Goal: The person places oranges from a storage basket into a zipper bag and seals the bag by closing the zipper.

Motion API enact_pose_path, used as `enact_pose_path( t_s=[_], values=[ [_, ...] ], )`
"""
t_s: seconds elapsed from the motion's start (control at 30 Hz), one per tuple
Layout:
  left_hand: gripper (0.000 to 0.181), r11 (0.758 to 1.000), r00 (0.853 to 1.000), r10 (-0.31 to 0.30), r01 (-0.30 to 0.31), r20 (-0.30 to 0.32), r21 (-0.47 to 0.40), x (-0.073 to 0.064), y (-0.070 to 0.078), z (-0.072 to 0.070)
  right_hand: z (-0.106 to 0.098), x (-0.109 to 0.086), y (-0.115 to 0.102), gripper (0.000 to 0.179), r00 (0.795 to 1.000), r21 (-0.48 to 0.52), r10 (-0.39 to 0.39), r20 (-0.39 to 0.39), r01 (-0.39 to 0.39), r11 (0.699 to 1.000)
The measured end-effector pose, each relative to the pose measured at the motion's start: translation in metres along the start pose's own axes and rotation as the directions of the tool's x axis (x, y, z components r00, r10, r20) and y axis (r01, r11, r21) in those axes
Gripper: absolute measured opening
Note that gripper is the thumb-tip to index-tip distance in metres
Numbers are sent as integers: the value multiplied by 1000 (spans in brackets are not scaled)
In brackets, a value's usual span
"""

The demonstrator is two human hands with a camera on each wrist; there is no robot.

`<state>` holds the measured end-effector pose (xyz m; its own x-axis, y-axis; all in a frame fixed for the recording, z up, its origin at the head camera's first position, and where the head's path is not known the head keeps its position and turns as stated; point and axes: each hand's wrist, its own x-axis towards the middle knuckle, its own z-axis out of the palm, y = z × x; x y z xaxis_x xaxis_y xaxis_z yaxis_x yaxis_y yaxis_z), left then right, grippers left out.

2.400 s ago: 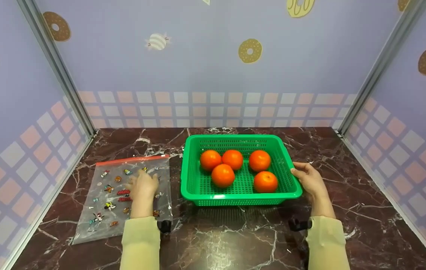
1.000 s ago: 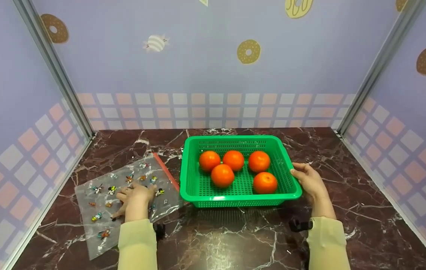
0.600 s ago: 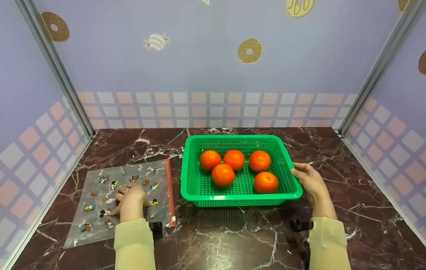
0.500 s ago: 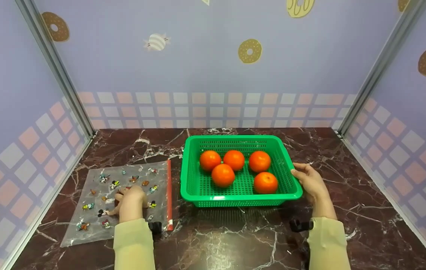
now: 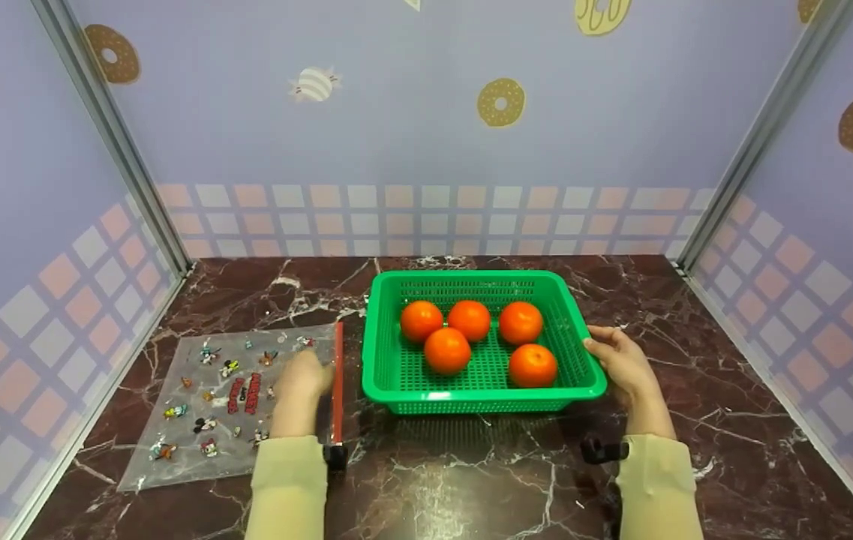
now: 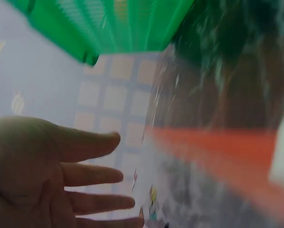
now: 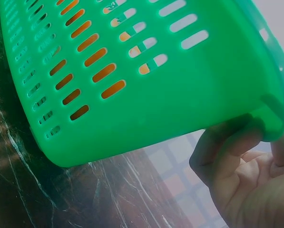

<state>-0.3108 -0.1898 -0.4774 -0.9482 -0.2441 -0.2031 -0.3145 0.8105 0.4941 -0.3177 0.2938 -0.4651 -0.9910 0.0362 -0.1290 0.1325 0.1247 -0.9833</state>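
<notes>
My left hand [image 5: 301, 379] hovers over the right part of a clear zip bag [image 5: 171, 450] printed with small cartoon figures and red lettering. Its fingers [image 6: 96, 202] are straight and hold nothing in the left wrist view. The bag's red zip strip [image 5: 337, 390] runs down its right side, beside the basket. My right hand [image 5: 623, 367] grips the right rim of a green plastic basket [image 5: 471, 394], the thumb on the rim and fingers [image 7: 234, 147] curled below it. Several orange round fruits, such as this one [image 5: 447, 351], lie inside the basket.
The dark red marble-patterned table [image 5: 426, 480] carries both bag and basket. Purple wall panels [image 5: 411, 150] with donut pictures close off the back and both sides. Metal posts [image 5: 111, 142] stand at the corners.
The bag has turned so its red strip, first at the back, now faces the basket. My left hand has lifted off the bag and moved right. My right hand and the basket stay put.
</notes>
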Motion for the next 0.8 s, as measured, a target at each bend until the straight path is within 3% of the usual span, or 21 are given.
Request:
enact_pose_path(
  t_s=[0.17,0.37,0.47,0.63,0.8],
  values=[
    [54,999,997,-8,4,77,49,-4,12,8,-1,0,0,55,1000,2,12,-1,-12,1000],
    [59,995,999,-8,3,50,101,-3,14,18,0,0,0,56,1000,5,15,3,-15,1000],
    [52,996,999,-13,10,34,92,-1,14,21,1,0,-1,56,1000,25,20,0,-20,999],
    [32,998,1000,6,-7,15,66,-4,14,17,1,0,0,55,1000,28,18,-9,-17,999],
    [25,999,999,33,-33,6,20,-5,10,9,1,0,0,54,1000,29,21,-5,-21,999]
  ],
)
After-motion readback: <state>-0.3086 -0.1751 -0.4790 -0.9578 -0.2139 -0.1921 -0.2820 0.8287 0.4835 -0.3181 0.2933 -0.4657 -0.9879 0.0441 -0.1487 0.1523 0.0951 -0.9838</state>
